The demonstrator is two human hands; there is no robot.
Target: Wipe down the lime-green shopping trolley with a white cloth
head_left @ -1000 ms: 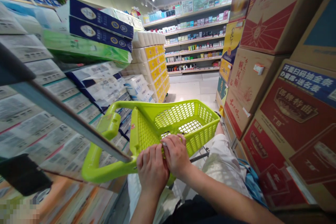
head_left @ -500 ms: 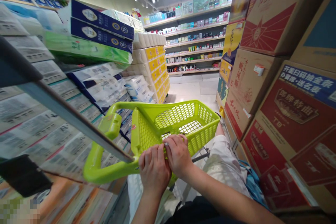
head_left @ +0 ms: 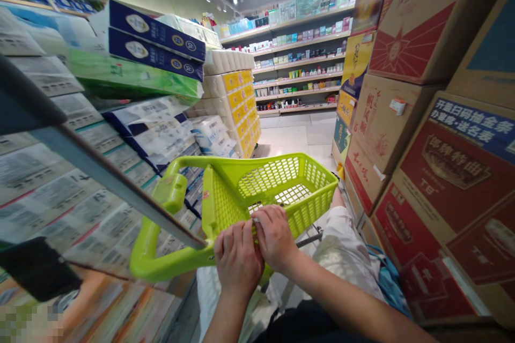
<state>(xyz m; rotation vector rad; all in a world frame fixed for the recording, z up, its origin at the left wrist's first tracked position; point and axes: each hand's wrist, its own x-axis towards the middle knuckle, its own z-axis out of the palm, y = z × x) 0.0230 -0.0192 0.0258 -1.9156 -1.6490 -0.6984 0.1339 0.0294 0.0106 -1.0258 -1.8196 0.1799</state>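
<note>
A lime-green shopping cart (head_left: pixel 314 214) with a perforated plastic basket stands in front of me. My left hand (head_left: pixel 239 252) has its fingers wrapped over the near right part of the cart's handle (head_left: pixel 173 263). Right beside it, touching it, my right hand (head_left: pixel 276 238) is closed over the cart's near corner, where handle and basket side meet. Nothing shows inside the basket. A long grey pole (head_left: pixel 120 187) slants from the upper left down to the handle, close to my left hand.
Stacked tissue packs (head_left: pixel 137 118) line the left side, with yellow-labelled packs (head_left: pixel 241 107) farther on. Cardboard cartons (head_left: pixel 402 123) rise on the right. Shelves of small goods (head_left: pixel 301 61) stand across the far end, beyond pale floor (head_left: pixel 292 136). A dark screen (head_left: pixel 40 268) sits lower left.
Almost nothing differs. Cart and both hands appear shifted very slightly to the right in the picture; the grip stays the same.
</note>
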